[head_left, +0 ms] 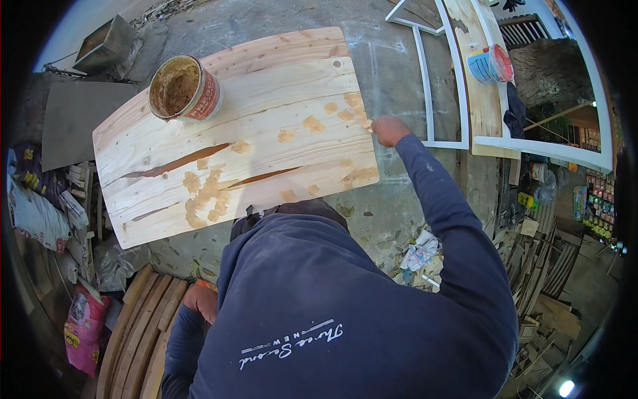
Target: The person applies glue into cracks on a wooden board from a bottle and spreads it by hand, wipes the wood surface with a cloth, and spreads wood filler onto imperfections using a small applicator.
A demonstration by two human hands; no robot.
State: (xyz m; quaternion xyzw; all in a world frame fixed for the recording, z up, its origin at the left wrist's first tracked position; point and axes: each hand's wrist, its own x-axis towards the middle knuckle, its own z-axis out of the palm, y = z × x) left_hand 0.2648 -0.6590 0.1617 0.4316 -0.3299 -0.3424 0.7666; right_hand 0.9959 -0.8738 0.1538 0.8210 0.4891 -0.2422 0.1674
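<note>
A pale wooden board [266, 100] lies in front of me, with long brown-filled cracks [178, 161] and dried tan filler patches [211, 194]. My right hand [391, 130] is closed at the board's right edge. A small pale piece [367, 125] shows at its fingertips and touches the edge; I cannot make out what it is. Low beside my body, my left hand [201, 303] is curled next to an orange thing [205, 284], its fingers mostly hidden. An uncovered bucket [203, 100], smeared inside with brown paste, stands on the board's far left part.
White metal frames [458, 86] stand at right, beside a plank bearing a blue-and-red tub [490, 64]. Curved timber pieces [136, 326] are stacked at lower left near a pink bag [86, 329]. Scrap wood [541, 266] and crumpled litter [420, 250] lie at right.
</note>
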